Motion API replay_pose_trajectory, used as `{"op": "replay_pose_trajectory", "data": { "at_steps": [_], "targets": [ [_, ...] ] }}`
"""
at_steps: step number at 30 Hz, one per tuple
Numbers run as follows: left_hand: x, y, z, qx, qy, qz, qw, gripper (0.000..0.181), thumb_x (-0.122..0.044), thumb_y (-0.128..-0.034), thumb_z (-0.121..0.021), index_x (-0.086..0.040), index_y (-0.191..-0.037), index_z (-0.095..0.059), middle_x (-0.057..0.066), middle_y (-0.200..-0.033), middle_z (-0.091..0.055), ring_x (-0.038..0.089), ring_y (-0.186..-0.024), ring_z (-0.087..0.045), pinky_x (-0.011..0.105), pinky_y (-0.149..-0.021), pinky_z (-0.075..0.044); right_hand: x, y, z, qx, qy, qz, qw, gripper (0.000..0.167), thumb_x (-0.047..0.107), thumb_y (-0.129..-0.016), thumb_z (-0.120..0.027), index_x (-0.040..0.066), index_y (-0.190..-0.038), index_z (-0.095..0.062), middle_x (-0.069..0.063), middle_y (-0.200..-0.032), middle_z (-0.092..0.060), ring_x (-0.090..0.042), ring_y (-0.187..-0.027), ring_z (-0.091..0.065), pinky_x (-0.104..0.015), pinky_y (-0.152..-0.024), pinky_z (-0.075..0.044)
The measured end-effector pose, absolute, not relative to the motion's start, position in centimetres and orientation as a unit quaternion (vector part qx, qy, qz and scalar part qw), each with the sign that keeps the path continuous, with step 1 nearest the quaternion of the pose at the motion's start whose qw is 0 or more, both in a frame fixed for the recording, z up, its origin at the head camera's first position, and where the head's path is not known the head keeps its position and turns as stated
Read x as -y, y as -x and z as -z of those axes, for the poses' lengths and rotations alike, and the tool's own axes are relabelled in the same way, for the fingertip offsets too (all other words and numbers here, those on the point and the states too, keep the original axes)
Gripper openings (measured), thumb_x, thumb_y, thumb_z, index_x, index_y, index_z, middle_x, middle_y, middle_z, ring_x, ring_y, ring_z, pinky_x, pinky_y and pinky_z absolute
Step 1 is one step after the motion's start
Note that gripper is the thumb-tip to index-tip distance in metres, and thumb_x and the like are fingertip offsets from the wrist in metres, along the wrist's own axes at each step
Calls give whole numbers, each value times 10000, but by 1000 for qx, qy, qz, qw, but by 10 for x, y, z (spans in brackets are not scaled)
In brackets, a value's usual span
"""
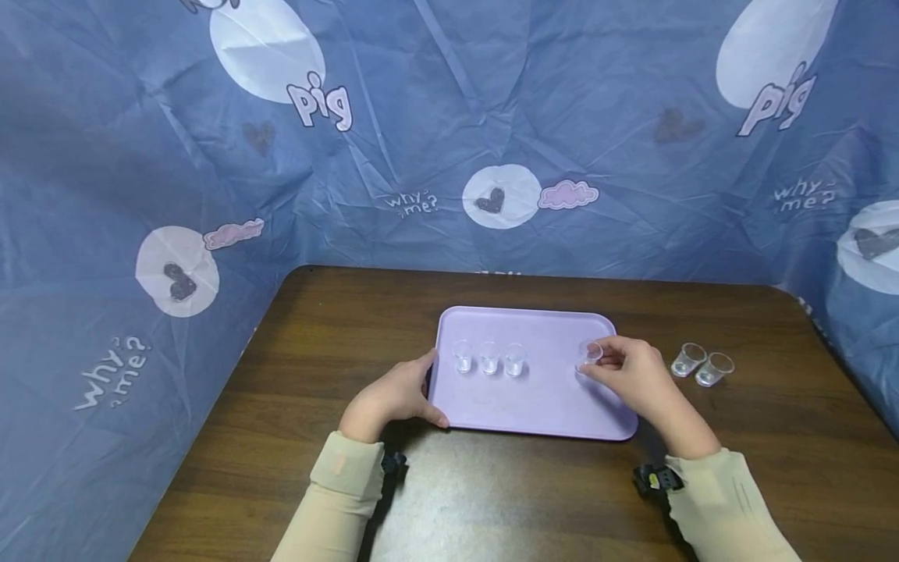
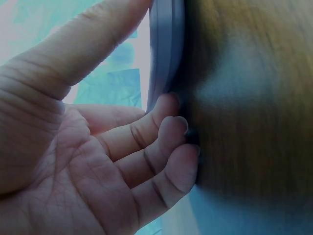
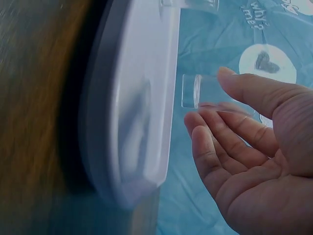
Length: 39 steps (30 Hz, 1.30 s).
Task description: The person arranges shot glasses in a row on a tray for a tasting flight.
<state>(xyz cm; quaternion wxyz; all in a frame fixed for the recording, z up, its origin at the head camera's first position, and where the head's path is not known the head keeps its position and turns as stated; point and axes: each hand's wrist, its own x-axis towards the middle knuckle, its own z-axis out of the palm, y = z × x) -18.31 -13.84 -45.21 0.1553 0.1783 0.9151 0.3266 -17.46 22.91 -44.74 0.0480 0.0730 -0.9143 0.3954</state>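
A small clear cup [image 1: 588, 356] is pinched between the thumb and fingers of my right hand [image 1: 635, 375], above the right part of the lilac tray [image 1: 485, 406]. In the right wrist view this cup [image 3: 198, 92] is upright relative to the tray, its base apparently just above the surface. My left hand [image 1: 396, 394] holds the tray's left side, with the thumb at the near corner and fingertips [image 2: 183, 166] low by its edge and the table. Three similar cups, the left one [image 1: 463, 357], middle one [image 1: 489, 358] and right one [image 1: 515, 360], stand in a row on the tray.
Two more clear cups [image 1: 688, 360] [image 1: 715, 369] stand side by side on the wooden table [image 1: 520, 499], right of the tray. A blue printed cloth [image 1: 421, 140] hangs behind the table and along its sides.
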Motion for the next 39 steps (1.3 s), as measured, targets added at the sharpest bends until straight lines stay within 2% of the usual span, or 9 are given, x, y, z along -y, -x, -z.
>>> {"op": "replay_pose_trajectory", "data": {
  "at_steps": [7, 18, 31, 39],
  "targets": [
    [138, 183, 452, -915, -176, -327, 159, 1195, -175, -593, -1014, 65, -1541, -328, 105, -992, -662, 192, -837, -596, 402, -837, -501, -213, 179, 450, 908, -92, -405, 52, 256, 96, -813, -864, -25, -1003, -742, -62, -848, -725, -180, -769, -675, -260, -653, -531],
    [138, 183, 452, -912, -182, -330, 160, 1201, -174, -600, -1011, 36, -1559, -318, 148, -1152, -660, 207, -919, -595, 420, -882, -492, -189, 187, 458, 898, -120, -421, 44, 233, 39, -800, -855, -38, -976, -722, -61, -841, -702, -179, -766, -655, -282, -681, -536],
    [139, 185, 452, -913, -179, -330, 160, 1216, -179, -596, -1013, 46, -1561, -307, 119, -1033, -674, 187, -849, -600, 403, -848, -499, -173, 195, 461, 899, -118, -421, 25, 227, 59, -806, -854, -15, -976, -723, -69, -856, -706, -195, -784, -663, -324, -701, -548],
    [139, 184, 452, -914, -179, -325, 163, 1215, -186, -599, -1013, 45, -1561, -308, 136, -1094, -669, 194, -878, -599, 408, -864, -496, -172, 193, 464, 899, -118, -421, 21, 220, 50, -809, -847, -20, -972, -716, -58, -844, -700, -184, -773, -650, -326, -702, -540]
  ]
}}
